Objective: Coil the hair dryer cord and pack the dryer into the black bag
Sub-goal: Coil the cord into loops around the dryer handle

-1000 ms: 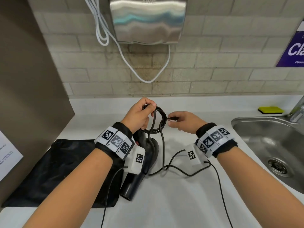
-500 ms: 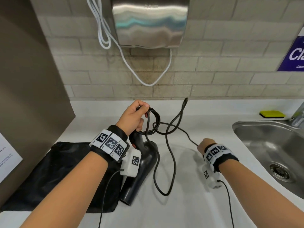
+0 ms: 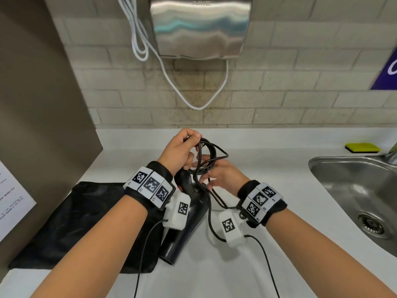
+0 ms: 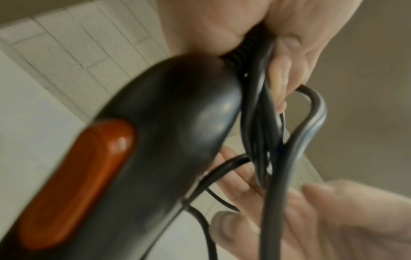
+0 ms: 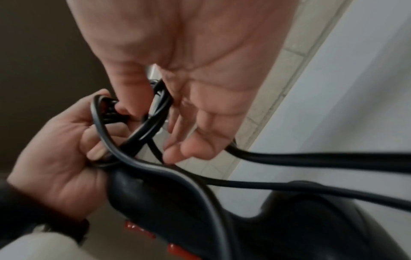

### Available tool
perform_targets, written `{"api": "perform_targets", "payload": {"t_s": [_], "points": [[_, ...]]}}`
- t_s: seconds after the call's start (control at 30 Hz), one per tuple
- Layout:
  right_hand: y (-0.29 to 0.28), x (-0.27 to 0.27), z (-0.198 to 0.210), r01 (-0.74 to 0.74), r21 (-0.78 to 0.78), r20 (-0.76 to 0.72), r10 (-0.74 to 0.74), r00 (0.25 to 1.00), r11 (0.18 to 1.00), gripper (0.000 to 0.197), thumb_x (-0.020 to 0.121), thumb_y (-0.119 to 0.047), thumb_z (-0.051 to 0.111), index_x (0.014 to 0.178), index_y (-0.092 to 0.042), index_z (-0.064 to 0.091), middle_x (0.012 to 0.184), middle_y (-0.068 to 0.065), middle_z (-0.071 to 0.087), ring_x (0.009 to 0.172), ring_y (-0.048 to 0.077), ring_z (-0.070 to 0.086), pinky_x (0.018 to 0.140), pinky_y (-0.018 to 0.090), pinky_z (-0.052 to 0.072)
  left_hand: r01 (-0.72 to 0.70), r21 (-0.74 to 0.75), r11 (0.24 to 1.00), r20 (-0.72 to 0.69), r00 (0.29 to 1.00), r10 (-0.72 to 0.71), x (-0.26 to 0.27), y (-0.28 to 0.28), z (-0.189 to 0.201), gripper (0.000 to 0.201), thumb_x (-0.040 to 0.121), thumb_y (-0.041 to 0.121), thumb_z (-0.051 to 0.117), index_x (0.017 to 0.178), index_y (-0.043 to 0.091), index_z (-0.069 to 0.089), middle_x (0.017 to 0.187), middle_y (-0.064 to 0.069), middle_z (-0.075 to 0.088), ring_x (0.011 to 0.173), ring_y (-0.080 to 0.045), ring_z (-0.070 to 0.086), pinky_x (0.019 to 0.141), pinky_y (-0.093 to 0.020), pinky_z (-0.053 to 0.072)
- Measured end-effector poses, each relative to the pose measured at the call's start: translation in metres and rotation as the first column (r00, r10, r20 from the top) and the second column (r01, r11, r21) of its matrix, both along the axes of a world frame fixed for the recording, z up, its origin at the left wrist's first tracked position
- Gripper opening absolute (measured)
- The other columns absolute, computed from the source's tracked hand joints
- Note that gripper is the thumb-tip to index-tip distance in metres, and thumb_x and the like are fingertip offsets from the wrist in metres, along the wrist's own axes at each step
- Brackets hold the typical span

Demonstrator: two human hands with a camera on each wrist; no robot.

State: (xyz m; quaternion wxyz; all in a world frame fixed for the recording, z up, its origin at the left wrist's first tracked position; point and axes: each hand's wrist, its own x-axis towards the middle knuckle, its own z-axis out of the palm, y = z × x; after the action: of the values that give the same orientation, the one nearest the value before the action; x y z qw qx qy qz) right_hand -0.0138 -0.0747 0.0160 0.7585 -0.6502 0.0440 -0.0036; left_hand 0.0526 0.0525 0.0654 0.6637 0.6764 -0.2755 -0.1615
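Nearest the camera on the white counter (image 3: 214,276), the black hair dryer (image 3: 184,229) lies with its barrel mouth toward the viewer, its left side overlapping the flat black bag (image 3: 75,222). Just beyond, the right hand (image 3: 221,177) reaches into the cord (image 3: 211,155) loops with fingers fairly straight, thumb and forefinger closed on 1 strand. The left hand (image 3: 178,151) grips the gathered coil above the handle. Farther right sit a steel sink (image 3: 335,168) and a yellow sponge (image 3: 363,147).
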Motion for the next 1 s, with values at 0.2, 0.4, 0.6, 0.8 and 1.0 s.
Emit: {"api": "perform_targets", "payload": {"t_s": [0.2, 0.4, 0.6, 0.8, 1.0], "points": [[-0.007, -0.002, 0.000, 0.403, 0.047, 0.151, -0.405, 0.902, 0.914, 0.022, 0.096, -0.013, 0.042, 0.085, -0.012, 0.061, 0.076, 0.005, 0.056, 0.051, 0.010, 0.049, 0.046, 0.020, 0.040, 0.004, 0.006, 1.000, 0.005, 1.000, -0.004, 0.001, -0.001, -0.001, 0.016, 0.098, 0.018, 0.042, 0.083, 0.018, 0.048, 0.076, -0.002, 0.049, 0.029, -0.007, 0.027, 0.033, -0.016, 0.023], [0.008, -0.003, 0.012, 0.642, -0.041, 0.423, -0.569, 0.706, 0.766, 0.026, 0.085, 0.003, 0.056, 0.071, -0.019, 0.060, 0.062, -0.001, 0.057, 0.049, 0.003, 0.049, 0.052, 0.017, 0.043, 0.017, 0.020, 1.000, 0.031, 0.999, -0.017, -0.005, -0.009, -0.001, 0.016, 0.098, 0.018, 0.043, 0.083, 0.019, 0.049, 0.073, 0.000, 0.049, 0.030, -0.007, 0.028, 0.034, -0.018, 0.023], [0.014, -0.005, 0.024, 0.593, 0.056, 0.500, -0.537, 0.680, 0.803, 0.026, 0.076, 0.012, 0.063, 0.072, -0.013, 0.057, 0.066, 0.003, 0.062, 0.058, 0.007, 0.061, 0.058, 0.017, 0.049, -0.028, 0.028, 0.999, 0.041, 0.999, 0.026, -0.003, -0.011, -0.003, 0.015, 0.098, 0.020, 0.044, 0.084, 0.020, 0.049, 0.074, -0.001, 0.053, 0.028, -0.007, 0.031, 0.034, -0.017, 0.026], [0.012, -0.008, 0.026, 0.477, 0.114, 0.466, -0.471, 0.749, 0.872, 0.020, 0.078, 0.008, 0.059, 0.077, -0.012, 0.054, 0.068, 0.001, 0.066, 0.065, 0.007, 0.065, 0.058, 0.018, 0.051, -0.073, 0.000, 0.997, 0.025, 0.997, 0.073, -0.002, -0.009, -0.003, 0.014, 0.098, 0.021, 0.044, 0.084, 0.021, 0.048, 0.077, 0.003, 0.053, 0.029, -0.007, 0.032, 0.037, -0.020, 0.027], [0.013, -0.010, 0.030, 0.456, 0.148, 0.397, -0.475, 0.785, 0.878, 0.023, 0.097, -0.005, 0.038, 0.079, -0.011, 0.052, 0.075, 0.005, 0.061, 0.061, 0.011, 0.062, 0.055, 0.021, 0.050, -0.109, -0.021, 0.994, 0.013, 0.994, 0.109, -0.009, -0.014, -0.003, 0.014, 0.097, 0.022, 0.045, 0.084, 0.022, 0.049, 0.073, 0.004, 0.057, 0.030, -0.007, 0.032, 0.037, -0.020, 0.028]]}}
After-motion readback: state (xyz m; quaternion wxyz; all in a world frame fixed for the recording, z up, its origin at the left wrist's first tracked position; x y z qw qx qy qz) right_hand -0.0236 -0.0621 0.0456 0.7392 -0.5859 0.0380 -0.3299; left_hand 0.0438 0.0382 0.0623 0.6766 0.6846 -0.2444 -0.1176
